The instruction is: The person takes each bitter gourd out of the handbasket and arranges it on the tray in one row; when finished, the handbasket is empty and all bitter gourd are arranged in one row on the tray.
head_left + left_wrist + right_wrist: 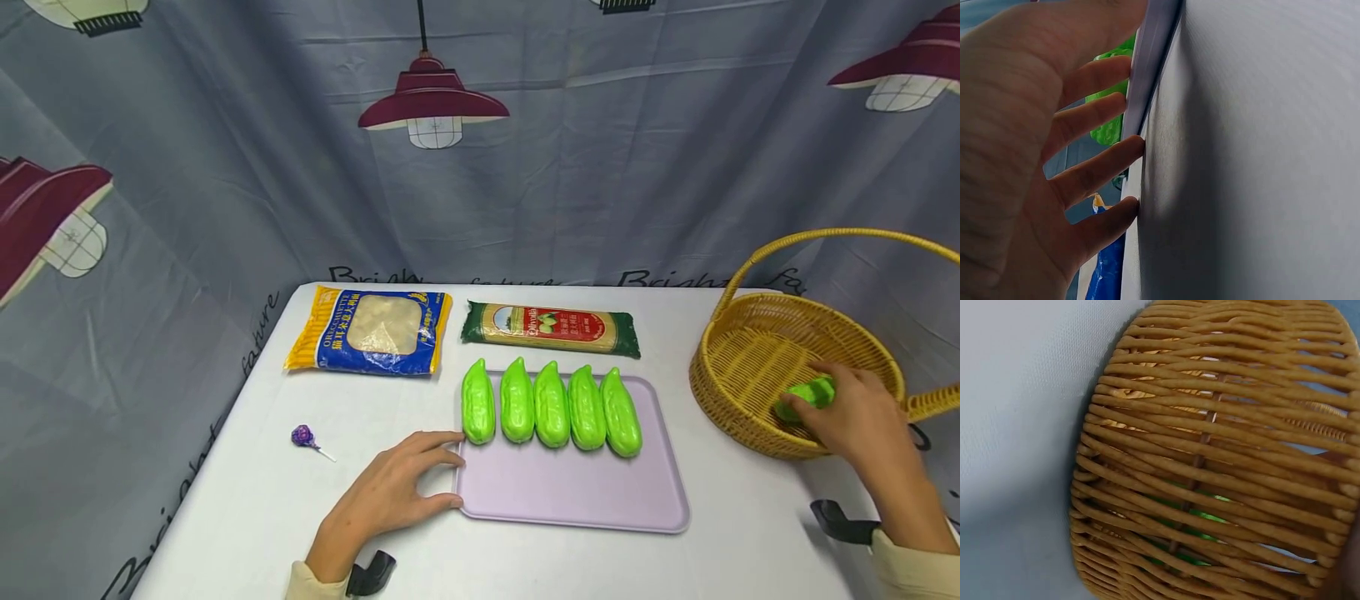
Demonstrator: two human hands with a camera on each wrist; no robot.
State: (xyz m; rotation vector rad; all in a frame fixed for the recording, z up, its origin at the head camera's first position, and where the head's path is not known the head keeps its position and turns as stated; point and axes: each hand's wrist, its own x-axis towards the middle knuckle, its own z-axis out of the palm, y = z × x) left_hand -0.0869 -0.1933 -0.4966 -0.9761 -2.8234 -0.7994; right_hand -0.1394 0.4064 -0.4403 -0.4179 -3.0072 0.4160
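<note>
My left hand touches the left edge of a lilac tray, fingers extended and spread, the thumb near its lower left corner. The left wrist view shows the fingertips along the tray's side. Across the tray's far half lie several bright green, bumpy bitter melons in a row, pointed ends away from me. On the right, my right hand reaches inside a wicker basket and grips another bitter melon, low in the basket. In the right wrist view, the basket's weave mostly hides this melon.
A blue and yellow pasta bag lies at the back left. Beside it is a long green spaghetti packet, behind the tray. A purple lollipop rests on the white table. The basket's tall handle arches over it.
</note>
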